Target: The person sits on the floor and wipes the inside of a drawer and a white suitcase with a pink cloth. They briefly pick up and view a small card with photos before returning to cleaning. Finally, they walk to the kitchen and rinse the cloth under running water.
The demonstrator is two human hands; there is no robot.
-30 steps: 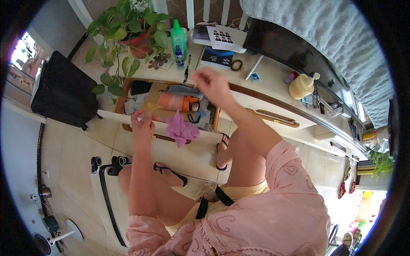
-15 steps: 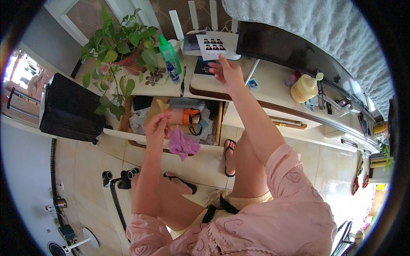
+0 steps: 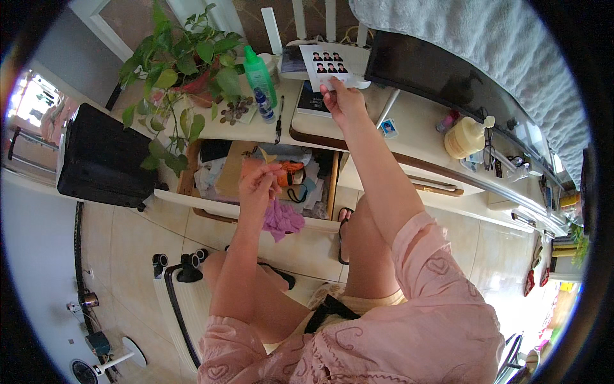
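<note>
My right hand (image 3: 345,101) reaches over the cabinet top and grips the lower edge of a white sheet of small ID photos (image 3: 328,62). Over the open drawer (image 3: 334,185), my left hand (image 3: 259,184) is closed, its fingers pinched together. A small yellowish piece (image 3: 267,155) sticks out beyond these fingers; its kind is unclear. Just below that hand, a purple cloth (image 3: 283,221) hangs at the drawer's front edge. Inside the drawer lie an orange bundle (image 3: 292,171), a dark cord loop (image 3: 296,194) and crumpled plastic bags, partly covered by my left hand.
A potted plant (image 3: 192,83), green bottle (image 3: 258,73), blue spray bottle (image 3: 263,104) and pen (image 3: 279,121) stand or lie on the cabinet's left. A dark book (image 3: 311,101) lies under my right hand. Rightward are a screen (image 3: 435,73) and yellow pump bottle (image 3: 465,139). Suitcases flank me.
My left hand has moved to the right over the drawer, and the yellowish piece has moved with it. My right hand still holds the photo sheet. The view has shifted slightly.
</note>
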